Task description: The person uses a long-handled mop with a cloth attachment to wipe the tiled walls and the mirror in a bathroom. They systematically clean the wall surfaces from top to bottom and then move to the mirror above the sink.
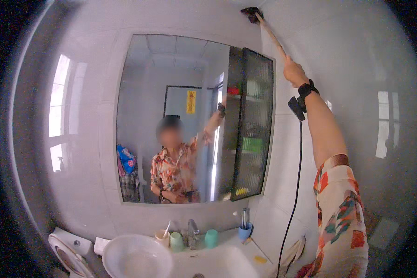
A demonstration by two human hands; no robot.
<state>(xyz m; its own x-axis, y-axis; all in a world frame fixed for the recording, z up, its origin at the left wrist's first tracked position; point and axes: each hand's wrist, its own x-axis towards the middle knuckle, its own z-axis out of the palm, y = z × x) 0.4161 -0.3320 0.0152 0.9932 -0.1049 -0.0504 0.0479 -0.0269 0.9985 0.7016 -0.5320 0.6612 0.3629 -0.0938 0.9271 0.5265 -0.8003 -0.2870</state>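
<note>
White glossy wall tiles wrap this bathroom corner, and the right hand is up at one o'clock, fist wrapped tight around a long pale wooden stick. That stick runs up toward twelve o'clock, where a dark ragged cloth head presses against the tile near the ceiling, so the high corner is being wiped right now. By my reading, the next stroke calls for firm pressure and a steady arm at full stretch, with the tip kept off the cabinet. A black wrist strap sits just below the hand, a thin black cable hanging from it toward six o'clock. The left hand is out of direct view. Just at nine o'clock of the stick stands a dark-framed cabinet door of ribbed glass, beside a big rectangular mirror. Down at six o'clock: a smooth white basin counter, a round white plastic bowl, mint-green cups.
</note>
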